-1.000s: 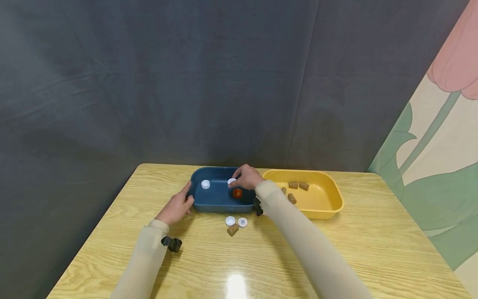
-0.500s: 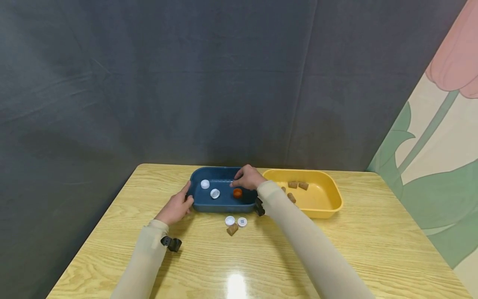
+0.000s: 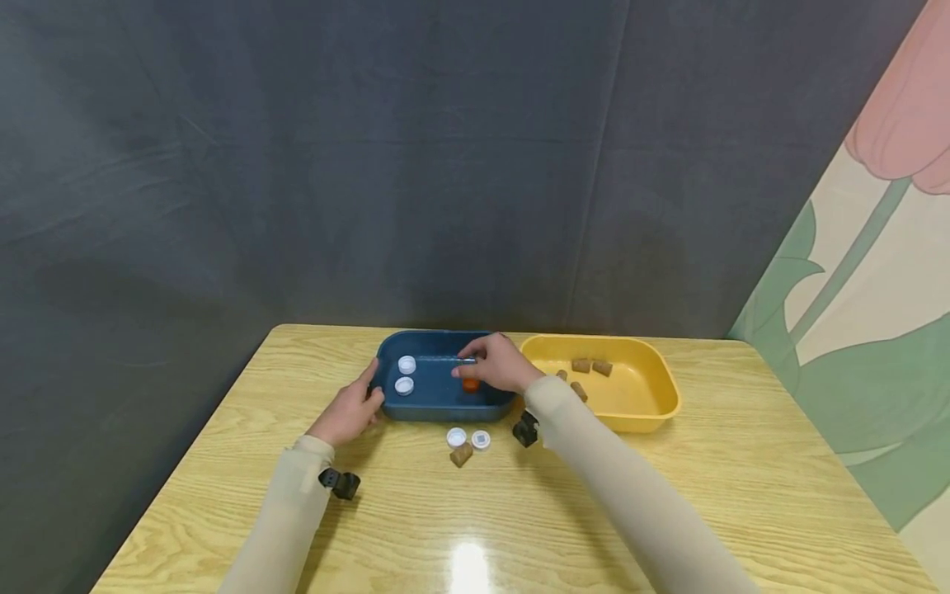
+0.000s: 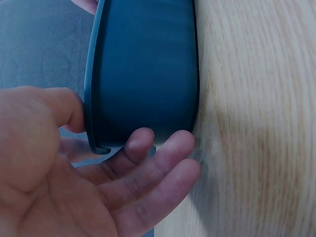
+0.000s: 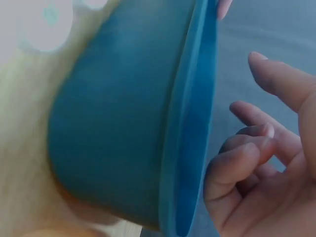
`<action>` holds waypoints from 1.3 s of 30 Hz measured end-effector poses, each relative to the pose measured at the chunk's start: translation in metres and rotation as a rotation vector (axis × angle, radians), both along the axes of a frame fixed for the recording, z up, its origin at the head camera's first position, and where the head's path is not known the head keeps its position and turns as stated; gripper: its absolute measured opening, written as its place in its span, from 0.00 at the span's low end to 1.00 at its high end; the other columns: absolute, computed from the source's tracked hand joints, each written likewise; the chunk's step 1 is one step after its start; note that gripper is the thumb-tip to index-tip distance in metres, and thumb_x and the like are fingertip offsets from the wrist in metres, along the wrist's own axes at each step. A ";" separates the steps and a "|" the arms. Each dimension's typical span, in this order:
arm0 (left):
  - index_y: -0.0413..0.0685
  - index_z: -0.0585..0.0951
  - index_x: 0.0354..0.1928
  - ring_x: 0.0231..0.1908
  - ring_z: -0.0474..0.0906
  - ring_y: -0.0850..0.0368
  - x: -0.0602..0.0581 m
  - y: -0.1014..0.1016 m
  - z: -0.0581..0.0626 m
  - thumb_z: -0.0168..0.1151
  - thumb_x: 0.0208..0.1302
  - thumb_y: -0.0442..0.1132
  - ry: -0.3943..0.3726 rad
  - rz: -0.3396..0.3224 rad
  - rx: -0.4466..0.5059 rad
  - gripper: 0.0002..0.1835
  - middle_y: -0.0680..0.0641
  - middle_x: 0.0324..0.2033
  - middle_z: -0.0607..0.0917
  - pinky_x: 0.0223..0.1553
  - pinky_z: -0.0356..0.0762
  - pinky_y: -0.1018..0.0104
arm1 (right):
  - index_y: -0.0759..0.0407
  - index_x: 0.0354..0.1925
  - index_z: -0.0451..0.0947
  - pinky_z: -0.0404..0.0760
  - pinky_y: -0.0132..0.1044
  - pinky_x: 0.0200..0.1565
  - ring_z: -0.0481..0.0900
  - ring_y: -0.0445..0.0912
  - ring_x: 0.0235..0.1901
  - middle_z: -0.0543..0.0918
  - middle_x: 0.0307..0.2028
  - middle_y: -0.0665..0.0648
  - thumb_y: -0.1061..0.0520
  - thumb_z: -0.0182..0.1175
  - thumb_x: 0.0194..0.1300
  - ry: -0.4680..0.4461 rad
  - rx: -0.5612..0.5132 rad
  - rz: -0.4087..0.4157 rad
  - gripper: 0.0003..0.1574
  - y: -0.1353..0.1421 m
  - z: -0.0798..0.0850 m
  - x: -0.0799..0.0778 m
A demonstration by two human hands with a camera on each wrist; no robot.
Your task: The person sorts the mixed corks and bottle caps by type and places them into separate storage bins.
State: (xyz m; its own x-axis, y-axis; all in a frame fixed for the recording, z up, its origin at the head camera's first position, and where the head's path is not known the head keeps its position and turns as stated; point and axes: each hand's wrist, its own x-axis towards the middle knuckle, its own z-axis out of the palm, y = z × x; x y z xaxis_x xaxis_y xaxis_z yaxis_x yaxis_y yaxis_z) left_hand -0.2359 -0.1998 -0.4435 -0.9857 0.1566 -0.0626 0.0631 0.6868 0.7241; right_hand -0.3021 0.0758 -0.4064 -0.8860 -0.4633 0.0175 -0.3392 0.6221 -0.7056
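Note:
In the head view my left hand (image 3: pixel 349 412) grips the left end of a dark blue plastic bin (image 3: pixel 438 412). The left wrist view shows its thumb at the rim and its fingers around the end wall. My right hand (image 3: pixel 499 363) is over the right half of that bin, thumb and index finger apart with nothing between them; its other fingers are curled in the right wrist view. Just under it, partly hidden, lies an orange bottle cap (image 3: pixel 471 385). Two white bottle caps, one farther back (image 3: pixel 406 365) and one nearer (image 3: pixel 404 386), lie at the bin's left.
A yellow bin (image 3: pixel 638 422) holding several corks (image 3: pixel 602 368) stands right beside the blue one. On the wooden table (image 3: pixel 386 528) in front lie a white cap (image 3: pixel 456 437), another white cap (image 3: pixel 481 440) and a cork (image 3: pixel 461 454). A dark cloth (image 3: pixel 445 165) hangs behind.
The right hand has let go of a white cap, which slid left and now lies near the other one. That hand then moved slightly right, fingers spreading above the orange cap. The left hand stayed.

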 end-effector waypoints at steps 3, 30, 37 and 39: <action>0.42 0.43 0.80 0.27 0.75 0.51 -0.001 0.000 0.000 0.42 0.76 0.38 0.004 -0.002 0.001 0.36 0.39 0.26 0.80 0.27 0.69 0.63 | 0.57 0.52 0.86 0.65 0.34 0.26 0.62 0.43 0.17 0.66 0.16 0.50 0.49 0.70 0.62 -0.005 -0.074 0.057 0.22 0.005 0.001 0.016; 0.40 0.43 0.80 0.28 0.77 0.49 -0.001 -0.002 -0.003 0.42 0.76 0.38 0.005 -0.016 -0.004 0.36 0.39 0.28 0.81 0.26 0.69 0.64 | 0.65 0.51 0.84 0.68 0.29 0.25 0.68 0.36 0.20 0.75 0.21 0.48 0.48 0.75 0.56 -0.030 -0.055 0.128 0.29 0.023 -0.056 0.094; 0.42 0.43 0.80 0.26 0.75 0.52 -0.002 -0.002 -0.003 0.42 0.76 0.39 -0.001 -0.005 -0.002 0.36 0.39 0.27 0.81 0.26 0.69 0.63 | 0.62 0.46 0.85 0.66 0.29 0.25 0.66 0.35 0.19 0.70 0.18 0.47 0.49 0.75 0.56 -0.011 -0.031 0.113 0.23 0.018 -0.062 0.094; 0.42 0.43 0.80 0.26 0.75 0.51 -0.002 -0.002 -0.003 0.42 0.77 0.39 0.001 -0.005 -0.005 0.36 0.39 0.27 0.81 0.26 0.69 0.63 | 0.60 0.43 0.86 0.65 0.29 0.24 0.65 0.35 0.18 0.69 0.17 0.46 0.50 0.75 0.56 0.001 -0.027 0.116 0.20 0.016 -0.063 0.093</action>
